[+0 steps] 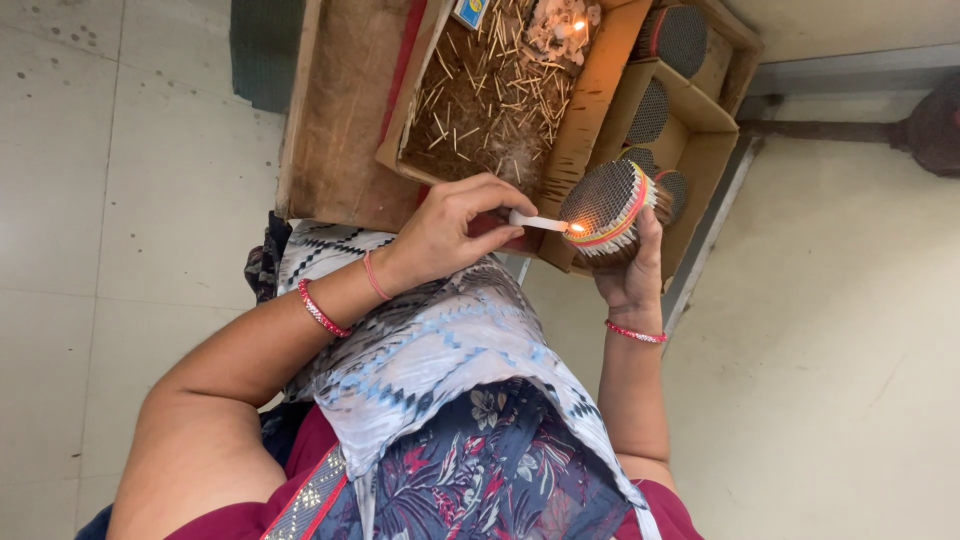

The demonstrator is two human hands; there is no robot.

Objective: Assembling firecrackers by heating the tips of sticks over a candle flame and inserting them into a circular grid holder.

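My left hand [450, 230] pinches a short white candle [535, 222], and its flame [576, 229] touches the lower edge of a round bundle of thin sticks [605, 205]. The bundle is bound with coloured bands. My right hand [632, 275] grips it from below and tilts its dark end face towards me. Both hands are held over my lap, just in front of a cardboard box [590, 100].
Loose sticks [490, 100] and a second small flame [575, 25] fill the cardboard box, with a little blue and yellow box [470, 10] at its far edge. More round bundles [650, 110] stand in compartments to the right. A wooden tray [340, 110] lies on the left, on pale floor.
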